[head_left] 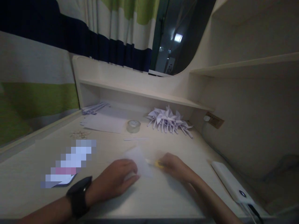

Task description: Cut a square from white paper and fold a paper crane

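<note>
Below the middle of the head view, a small piece of white paper (140,160) lies at the fingertips of my left hand (116,175). The fingers are bent over its near left edge and the thumb reaches along below; my left hand holds the paper at the desk. My right hand (174,166) is closed around a yellow-handled tool (159,164), blurred by motion. Its pale front end points left at the paper's right side; its exact kind is unclear. Just beyond the paper lies a thin white paper stick (135,139).
Paper pinwheels (167,118) are heaped at the back right. A roll of clear tape (133,126), white sheets (106,119) and rolled paper sticks (95,108) lie farther left. Small pale bits (79,134) and a phone (70,165) are left; a white power bank (230,182) with cables is right.
</note>
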A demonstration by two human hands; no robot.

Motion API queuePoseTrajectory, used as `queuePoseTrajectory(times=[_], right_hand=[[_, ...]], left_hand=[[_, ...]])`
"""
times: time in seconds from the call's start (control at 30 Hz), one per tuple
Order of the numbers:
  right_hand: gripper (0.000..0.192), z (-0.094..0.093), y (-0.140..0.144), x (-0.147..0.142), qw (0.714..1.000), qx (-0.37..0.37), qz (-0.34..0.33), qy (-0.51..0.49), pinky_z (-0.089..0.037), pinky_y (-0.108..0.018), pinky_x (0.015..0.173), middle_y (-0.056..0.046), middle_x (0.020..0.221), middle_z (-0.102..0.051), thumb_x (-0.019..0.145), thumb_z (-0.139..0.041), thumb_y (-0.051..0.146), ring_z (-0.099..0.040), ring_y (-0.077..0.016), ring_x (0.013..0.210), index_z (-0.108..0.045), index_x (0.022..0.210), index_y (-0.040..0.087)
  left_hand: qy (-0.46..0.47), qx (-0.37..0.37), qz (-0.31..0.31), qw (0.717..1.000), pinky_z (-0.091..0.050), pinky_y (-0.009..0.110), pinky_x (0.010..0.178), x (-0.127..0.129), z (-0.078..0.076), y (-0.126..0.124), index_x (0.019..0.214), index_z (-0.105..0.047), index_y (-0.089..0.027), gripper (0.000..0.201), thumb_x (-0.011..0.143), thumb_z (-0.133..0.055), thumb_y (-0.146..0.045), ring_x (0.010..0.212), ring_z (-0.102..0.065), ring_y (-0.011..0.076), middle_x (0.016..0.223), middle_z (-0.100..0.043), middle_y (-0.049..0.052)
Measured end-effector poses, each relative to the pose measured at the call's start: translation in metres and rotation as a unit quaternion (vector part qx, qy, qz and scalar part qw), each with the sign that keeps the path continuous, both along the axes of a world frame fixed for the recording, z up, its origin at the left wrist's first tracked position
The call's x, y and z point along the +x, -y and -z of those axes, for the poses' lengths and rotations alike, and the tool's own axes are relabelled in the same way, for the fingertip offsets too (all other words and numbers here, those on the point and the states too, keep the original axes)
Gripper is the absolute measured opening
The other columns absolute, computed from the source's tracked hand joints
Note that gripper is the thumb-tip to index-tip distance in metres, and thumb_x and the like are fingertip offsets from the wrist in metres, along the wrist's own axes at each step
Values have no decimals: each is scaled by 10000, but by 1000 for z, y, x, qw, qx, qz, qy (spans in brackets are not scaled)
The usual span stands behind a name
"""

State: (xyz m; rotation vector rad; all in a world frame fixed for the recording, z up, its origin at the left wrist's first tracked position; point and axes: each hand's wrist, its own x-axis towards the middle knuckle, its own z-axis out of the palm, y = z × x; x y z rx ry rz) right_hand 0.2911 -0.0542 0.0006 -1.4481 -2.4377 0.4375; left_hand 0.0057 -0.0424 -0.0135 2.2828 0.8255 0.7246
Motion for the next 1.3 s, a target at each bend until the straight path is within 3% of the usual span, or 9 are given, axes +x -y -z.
queuePoseTrajectory(times=[0.07,0.1,0.17,0.33,0.43,0.7,1.0,1.3], right_hand=[[203,1,0,-1,1000,9,0,17,-408,-248,721,-67,881,-631,826,-560,176,-564,-177,799,-681,988,183],[198,2,0,-2,1000,15,0,25,-403,-245,714,-65,870,-629,830,-555,179,-561,-174,789,-682,982,182],[188,3,1,-4,999,29,1,42,-392,-239,696,-61,845,-626,829,-553,177,-556,-169,767,-687,961,179],[183,8,5,-8,998,39,23,52,-374,-233,653,-56,829,-648,811,-572,182,-563,-160,735,-692,949,182],[170,10,5,-10,998,43,42,26,-379,-233,655,-46,829,-668,791,-597,178,-579,-158,738,-691,932,181],[173,17,7,-9,998,47,28,18,-395,-242,674,-39,842,-674,801,-600,157,-583,-156,753,-706,928,206],[194,19,18,-10,998,46,39,6,-409,-256,695,-47,860,-650,825,-583,175,-575,-162,771,-699,978,208],[232,19,26,-6,998,46,46,-10,-420,-272,753,-56,897,-647,811,-579,148,-573,-183,833,-695,1003,209]], left_hand=[[-25,114,87,989,-255,474,1055,3,-5,-19,1107,-643,-255,313,835,-577,-394,1227,-453,310,1205,-623,86],[-55,142,111,982,-151,502,1093,6,-5,-29,1224,-573,-276,398,843,-569,-388,1314,-339,314,1334,-530,68],[-86,163,127,975,-73,527,1102,12,2,-45,1312,-488,-311,453,872,-522,-411,1361,-249,309,1416,-439,42],[-120,132,93,979,-112,504,1104,19,29,-58,1372,-408,-317,469,928,-395,-466,1369,-235,287,1469,-353,30],[-126,128,62,982,-118,487,1108,18,36,-55,1375,-406,-305,463,944,-353,-466,1370,-235,278,1476,-339,28],[-128,133,21,983,-121,501,1102,21,38,-47,1369,-423,-281,483,938,-351,-489,1372,-223,297,1470,-347,46],[-143,159,18,977,-102,505,1100,21,39,-43,1387,-393,-296,495,935,-349,-496,1381,-185,311,1489,-306,48],[-125,136,30,982,-87,499,1104,20,43,-47,1392,-381,-304,502,929,-378,-497,1376,-207,308,1496,-285,50]])
